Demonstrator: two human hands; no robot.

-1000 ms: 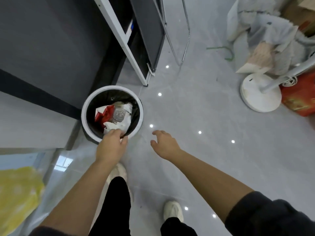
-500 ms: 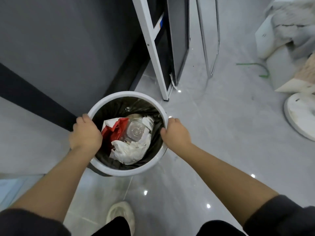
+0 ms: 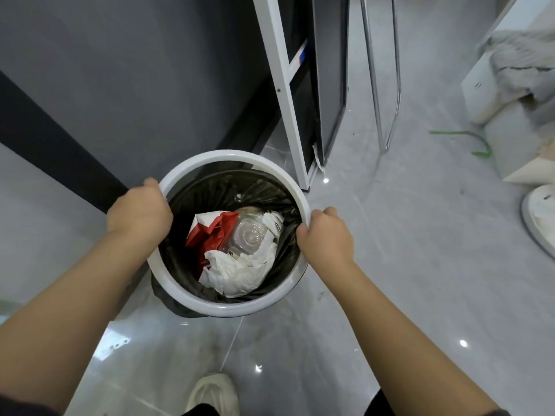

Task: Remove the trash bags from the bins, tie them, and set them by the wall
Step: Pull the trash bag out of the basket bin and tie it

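Both hands grip the white rim of the bin (image 3: pixel 231 156): left hand (image 3: pixel 139 213) curled over the left edge, right hand (image 3: pixel 326 238) over the right edge. A black trash bag (image 3: pixel 264 195) lines the bin, containing crumpled paper (image 3: pixel 237 270) and a clear bottle (image 3: pixel 250 235). The bin sits beside the dark wall (image 3: pixel 135 70).

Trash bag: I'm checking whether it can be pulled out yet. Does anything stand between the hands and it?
Yes, the white ring sits over the black bag's edge round the whole opening. The left hand and right hand grip that ring, not the bag. Nothing else visible intervenes.
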